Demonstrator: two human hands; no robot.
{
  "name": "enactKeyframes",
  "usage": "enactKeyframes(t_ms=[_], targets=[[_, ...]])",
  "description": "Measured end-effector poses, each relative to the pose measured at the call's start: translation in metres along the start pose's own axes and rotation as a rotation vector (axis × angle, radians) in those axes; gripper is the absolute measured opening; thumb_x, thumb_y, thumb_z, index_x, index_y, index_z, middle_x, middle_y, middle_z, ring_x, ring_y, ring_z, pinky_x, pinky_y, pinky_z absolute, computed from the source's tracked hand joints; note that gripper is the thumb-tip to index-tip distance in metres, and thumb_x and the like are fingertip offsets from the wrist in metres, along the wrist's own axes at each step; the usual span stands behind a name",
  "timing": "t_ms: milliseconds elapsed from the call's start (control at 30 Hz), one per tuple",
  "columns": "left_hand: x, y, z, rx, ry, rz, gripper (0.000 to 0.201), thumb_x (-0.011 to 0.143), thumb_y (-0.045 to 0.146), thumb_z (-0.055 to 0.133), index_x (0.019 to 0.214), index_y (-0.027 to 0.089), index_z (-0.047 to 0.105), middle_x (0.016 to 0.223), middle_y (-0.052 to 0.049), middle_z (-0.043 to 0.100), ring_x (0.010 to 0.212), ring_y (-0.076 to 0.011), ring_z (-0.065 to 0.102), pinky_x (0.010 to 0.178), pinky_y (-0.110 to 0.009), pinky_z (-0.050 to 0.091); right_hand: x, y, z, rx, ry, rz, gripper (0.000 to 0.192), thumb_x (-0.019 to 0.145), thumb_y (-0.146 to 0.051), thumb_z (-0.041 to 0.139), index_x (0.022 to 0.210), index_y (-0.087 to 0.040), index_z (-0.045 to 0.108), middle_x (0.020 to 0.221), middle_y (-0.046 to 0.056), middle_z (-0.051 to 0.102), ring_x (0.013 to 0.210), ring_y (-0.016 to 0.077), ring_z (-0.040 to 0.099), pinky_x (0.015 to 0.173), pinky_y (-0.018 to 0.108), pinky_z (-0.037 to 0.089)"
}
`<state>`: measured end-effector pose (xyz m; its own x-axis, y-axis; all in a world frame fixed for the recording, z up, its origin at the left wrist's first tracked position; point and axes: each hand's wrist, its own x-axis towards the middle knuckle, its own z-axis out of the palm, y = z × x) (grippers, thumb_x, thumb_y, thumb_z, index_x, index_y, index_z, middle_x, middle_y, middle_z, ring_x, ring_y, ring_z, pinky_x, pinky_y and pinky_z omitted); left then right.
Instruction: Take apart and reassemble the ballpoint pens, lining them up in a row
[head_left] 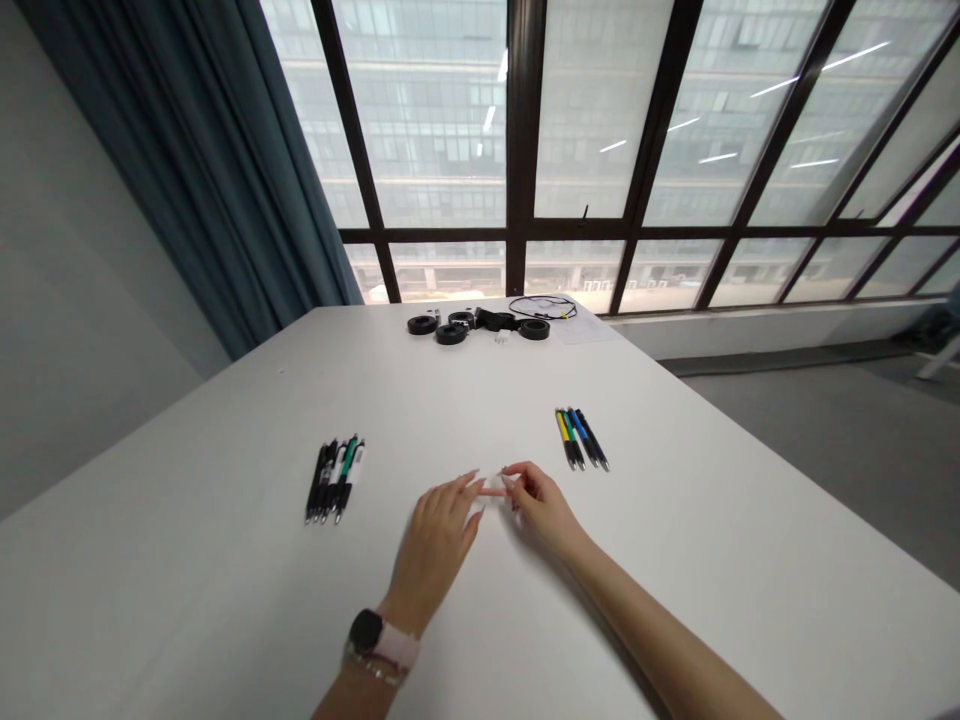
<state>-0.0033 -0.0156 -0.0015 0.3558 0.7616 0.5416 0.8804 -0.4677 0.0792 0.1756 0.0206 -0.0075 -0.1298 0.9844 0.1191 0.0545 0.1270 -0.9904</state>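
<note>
Above the white table [442, 395], my two hands meet over a slim pink rod [492, 491] with a small whitish, see-through part beside it. My right hand [541, 508] pinches the rod's right end between thumb and fingertips. At the other end, the fingertips of my left hand [437, 520] close on the rod, partly covering it. Its exact kind is too small to make out. Several pens [335, 480], mostly black with white and green parts, lie side by side to the left. On the right lie more pens [581, 438], yellow, green, blue and black.
Black rolls [451, 334] and a dark bundle [496, 320] lie at the table's far end. A thin black cable [544, 307] is coiled near a white sheet [585, 330]. Windows stand behind, a blue curtain [217, 150] at left. The table's right edge drops to grey floor.
</note>
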Motion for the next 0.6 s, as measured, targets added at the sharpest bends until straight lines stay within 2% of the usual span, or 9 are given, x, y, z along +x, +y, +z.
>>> enactKeyframes(t_ms=[133,300,500,600], targets=[[0.001,0.002,0.001,0.018,-0.053,-0.005,0.028,0.090,0.017,0.044,0.115,0.022,0.056,0.111,-0.006,0.065,0.100,-0.0206,0.058,0.092,-0.040,0.041,-0.007,-0.002,0.006,-0.017,-0.062,-0.029,0.024,0.084,-0.039,0.055,0.096,-0.019,0.063,0.059,-0.004,0.051,0.056,0.0125,0.047,0.055,0.023,0.037],[0.003,-0.001,0.000,0.059,-0.083,-0.026,0.020,0.089,0.015,0.048,0.105,0.022,0.059,0.099,-0.005,0.065,0.091,-0.0212,0.057,0.083,-0.038,0.041,-0.011,-0.006,0.008,-0.094,-0.119,-0.066,0.023,0.084,-0.035,0.056,0.101,-0.020,0.062,0.066,-0.003,0.054,0.059,0.0124,0.048,0.057,0.023,0.037],[0.004,0.000,-0.003,0.045,-0.120,-0.027,0.018,0.088,0.015,0.051,0.100,0.023,0.060,0.097,-0.003,0.065,0.089,-0.0208,0.056,0.080,-0.037,0.040,-0.014,-0.013,0.002,-0.353,-0.127,-0.008,0.025,0.092,-0.035,0.042,0.100,-0.023,0.063,0.051,-0.004,0.052,0.050,0.0146,0.049,0.054,0.024,0.032],[0.004,0.000,-0.003,0.045,-0.134,-0.031,0.019,0.088,0.015,0.050,0.101,0.023,0.061,0.097,-0.003,0.065,0.090,-0.0204,0.056,0.081,-0.036,0.040,-0.014,-0.012,0.000,-0.363,-0.148,-0.031,0.025,0.091,-0.028,0.043,0.109,-0.024,0.060,0.054,-0.004,0.056,0.052,0.0146,0.052,0.055,0.024,0.033]])
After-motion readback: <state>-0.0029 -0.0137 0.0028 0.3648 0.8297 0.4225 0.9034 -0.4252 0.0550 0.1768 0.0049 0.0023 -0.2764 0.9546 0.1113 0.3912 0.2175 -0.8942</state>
